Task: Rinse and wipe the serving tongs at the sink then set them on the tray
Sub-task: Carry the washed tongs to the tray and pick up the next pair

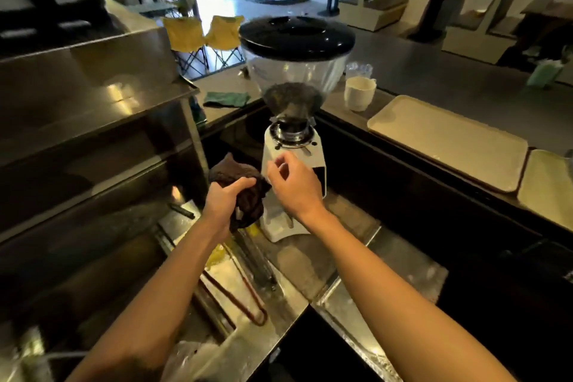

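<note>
My left hand (pixel 224 197) grips a bunched dark brown cloth (pixel 245 177) above the steel counter. My right hand (pixel 293 184) hovers just right of the cloth, fingers loosely apart and holding nothing, in front of the grinder's white base. The tongs (pixel 245 295), thin and reddish-brown with yellowish tips, lie flat on the wet steel surface below my left forearm, their joined end toward me. A beige tray (pixel 446 146) rests on the raised counter to the right, bare on top.
A coffee grinder (pixel 294 96) with a black-lidded bean hopper stands directly ahead. A white cup (pixel 358 93) and a green cloth (pixel 226 99) sit on the far counter. A second beige tray (pixel 548 189) lies at the right edge. Steel shelving (pixel 93 108) rises on the left.
</note>
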Motion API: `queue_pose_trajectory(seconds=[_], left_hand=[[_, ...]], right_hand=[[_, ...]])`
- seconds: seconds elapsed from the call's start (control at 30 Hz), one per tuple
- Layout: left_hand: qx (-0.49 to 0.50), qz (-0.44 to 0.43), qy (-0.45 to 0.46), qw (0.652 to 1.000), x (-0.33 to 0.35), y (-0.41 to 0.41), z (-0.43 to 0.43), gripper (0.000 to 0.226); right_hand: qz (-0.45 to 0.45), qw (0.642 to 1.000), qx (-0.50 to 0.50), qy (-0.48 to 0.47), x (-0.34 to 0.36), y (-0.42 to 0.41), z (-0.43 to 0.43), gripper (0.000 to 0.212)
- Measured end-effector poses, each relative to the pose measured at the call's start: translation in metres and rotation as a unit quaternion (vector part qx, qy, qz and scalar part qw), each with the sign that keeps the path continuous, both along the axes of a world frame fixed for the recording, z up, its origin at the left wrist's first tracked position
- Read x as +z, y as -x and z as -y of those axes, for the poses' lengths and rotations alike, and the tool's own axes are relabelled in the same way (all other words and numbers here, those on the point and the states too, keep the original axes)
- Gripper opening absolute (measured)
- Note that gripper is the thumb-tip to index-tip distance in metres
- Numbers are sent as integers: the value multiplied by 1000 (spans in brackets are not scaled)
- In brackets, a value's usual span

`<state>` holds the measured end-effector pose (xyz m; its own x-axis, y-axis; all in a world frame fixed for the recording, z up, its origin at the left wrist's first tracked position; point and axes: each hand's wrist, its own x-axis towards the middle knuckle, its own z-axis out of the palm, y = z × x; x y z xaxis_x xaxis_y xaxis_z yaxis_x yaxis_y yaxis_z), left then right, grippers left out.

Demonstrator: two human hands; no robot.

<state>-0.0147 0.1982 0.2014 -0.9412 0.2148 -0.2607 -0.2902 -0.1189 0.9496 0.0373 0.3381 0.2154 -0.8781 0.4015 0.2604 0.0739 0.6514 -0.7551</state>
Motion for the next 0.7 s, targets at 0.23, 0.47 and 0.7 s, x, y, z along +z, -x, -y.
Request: queue_pose_trajectory(seconds=[0.23, 0.47, 0.7], left_hand=[[77, 51, -4, 996, -39, 10, 102, 19], [114, 146, -16, 983, -98, -3, 152, 44], [93, 208, -49, 973, -143, -23, 160, 21]], right_hand=[[41, 998, 53, 21, -34, 20, 94, 18], [118, 991, 57, 23, -99, 15, 131, 20], [232, 965, 110, -55, -190, 20, 134, 23]])
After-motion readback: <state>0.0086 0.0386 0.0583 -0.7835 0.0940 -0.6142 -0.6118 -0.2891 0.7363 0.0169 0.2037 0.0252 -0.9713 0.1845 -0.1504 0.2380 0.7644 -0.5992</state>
